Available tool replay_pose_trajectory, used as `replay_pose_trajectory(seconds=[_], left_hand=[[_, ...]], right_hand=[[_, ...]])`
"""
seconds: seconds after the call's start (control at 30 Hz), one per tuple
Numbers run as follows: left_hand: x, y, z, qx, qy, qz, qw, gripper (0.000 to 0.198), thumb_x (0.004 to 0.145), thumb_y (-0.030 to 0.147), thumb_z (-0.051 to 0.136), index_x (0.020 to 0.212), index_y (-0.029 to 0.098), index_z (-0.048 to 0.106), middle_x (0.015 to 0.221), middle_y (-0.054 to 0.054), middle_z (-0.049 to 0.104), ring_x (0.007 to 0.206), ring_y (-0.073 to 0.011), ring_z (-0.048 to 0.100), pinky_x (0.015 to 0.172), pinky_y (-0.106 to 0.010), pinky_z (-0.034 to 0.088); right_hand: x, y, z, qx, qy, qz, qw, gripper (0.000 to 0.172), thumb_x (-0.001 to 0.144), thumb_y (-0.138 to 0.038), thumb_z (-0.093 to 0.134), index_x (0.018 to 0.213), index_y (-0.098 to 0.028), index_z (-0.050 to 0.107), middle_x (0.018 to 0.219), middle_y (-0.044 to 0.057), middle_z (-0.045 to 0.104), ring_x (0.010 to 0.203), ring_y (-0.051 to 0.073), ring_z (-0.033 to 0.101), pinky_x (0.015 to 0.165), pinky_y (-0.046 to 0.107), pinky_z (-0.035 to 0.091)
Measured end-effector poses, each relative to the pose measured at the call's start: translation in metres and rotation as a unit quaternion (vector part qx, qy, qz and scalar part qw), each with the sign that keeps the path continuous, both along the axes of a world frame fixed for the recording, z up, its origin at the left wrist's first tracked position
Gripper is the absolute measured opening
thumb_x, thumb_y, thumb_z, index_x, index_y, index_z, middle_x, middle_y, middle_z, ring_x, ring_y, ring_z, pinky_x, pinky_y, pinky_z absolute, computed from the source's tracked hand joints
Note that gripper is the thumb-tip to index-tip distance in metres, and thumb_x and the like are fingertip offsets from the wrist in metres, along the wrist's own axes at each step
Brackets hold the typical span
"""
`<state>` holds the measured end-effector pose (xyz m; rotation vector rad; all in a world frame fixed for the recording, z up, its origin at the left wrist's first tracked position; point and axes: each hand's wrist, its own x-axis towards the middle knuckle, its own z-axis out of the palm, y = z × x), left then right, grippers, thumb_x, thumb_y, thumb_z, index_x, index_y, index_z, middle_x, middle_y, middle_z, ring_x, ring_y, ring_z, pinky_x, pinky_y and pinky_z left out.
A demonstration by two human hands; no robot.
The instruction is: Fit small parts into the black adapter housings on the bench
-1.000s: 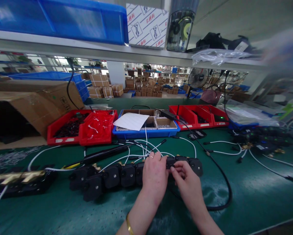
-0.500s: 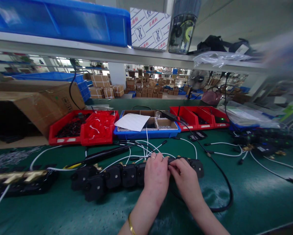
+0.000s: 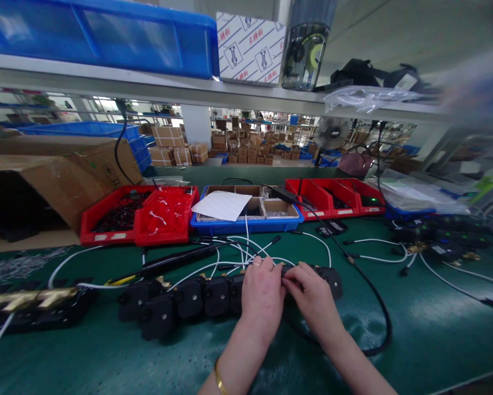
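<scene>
Seen from the head camera, both hands meet over a row of black modules [image 3: 213, 296] that lies in a line across the green tabletop [image 3: 427, 334], its long axis running left to right just in front of the person. The left hand [image 3: 262, 299] rests palm-down on the row, covering one module near its right part, its fingers curled over the far edge; a ring shows on one finger and a gold bangle [image 3: 218, 377] on the wrist. The right hand [image 3: 312, 299] comes in from the right, its fingers [image 3: 290, 284] drawn together in a pinch at a spot on the row directly beside the left hand's fingertips; what small part they pinch is hidden. The last module [image 3: 332, 278] of the row pokes out just beyond the right hand, so the right hand is the nearer one to that end. White wires [image 3: 238, 253] trail from the row's far side toward a blue tray [image 3: 246, 224], with red bins [image 3: 137, 219] to its left and a black cable [image 3: 384, 323] looping round to the right of the hands.
</scene>
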<state>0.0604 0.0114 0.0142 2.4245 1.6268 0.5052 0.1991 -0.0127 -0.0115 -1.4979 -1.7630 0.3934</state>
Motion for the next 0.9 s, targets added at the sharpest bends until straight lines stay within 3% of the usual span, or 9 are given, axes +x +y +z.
replay_pose_trajectory(seconds=[0.23,0.6,0.8,0.9], left_hand=[[0.000,0.001,0.003,-0.010,0.007,0.001,1.000,0.025,0.094,0.014,0.050,0.102,0.021,0.072,0.108,-0.006,0.066,0.112,-0.0286,0.055,0.096,-0.044,0.049],[-0.003,0.002,0.000,-0.006,0.006,-0.005,1.000,0.031,0.097,0.016,0.047,0.114,0.021,0.073,0.110,-0.007,0.068,0.115,-0.0298,0.055,0.099,-0.045,0.049],[-0.004,0.003,0.000,0.002,-0.008,-0.012,1.000,0.027,0.089,0.013,0.060,0.111,0.018,0.074,0.110,-0.009,0.066,0.115,-0.0323,0.055,0.100,-0.048,0.049],[-0.008,0.003,0.002,0.000,-0.017,-0.015,1.000,0.050,0.079,0.011,0.072,0.128,0.019,0.067,0.115,-0.010,0.065,0.117,-0.0337,0.054,0.103,-0.050,0.047]], right_hand=[[-0.009,0.003,-0.006,-0.001,-0.019,-0.027,0.999,0.021,0.094,-0.011,0.053,0.076,-0.022,0.055,0.084,0.001,0.056,0.082,0.020,0.054,0.074,0.032,0.038],[-0.026,-0.003,-0.016,-0.007,0.024,-0.128,0.991,0.024,0.094,-0.019,0.058,0.071,-0.021,0.053,0.077,0.000,0.057,0.074,0.019,0.053,0.071,0.032,0.036],[-0.024,-0.007,-0.014,-0.023,0.038,-0.122,0.992,0.020,0.096,-0.023,0.056,0.077,-0.022,0.061,0.082,0.001,0.062,0.078,0.021,0.057,0.074,0.034,0.038],[-0.015,-0.013,-0.009,-0.022,0.043,-0.124,0.991,0.020,0.098,-0.025,0.051,0.082,-0.022,0.064,0.087,0.003,0.064,0.083,0.022,0.060,0.077,0.035,0.040]])
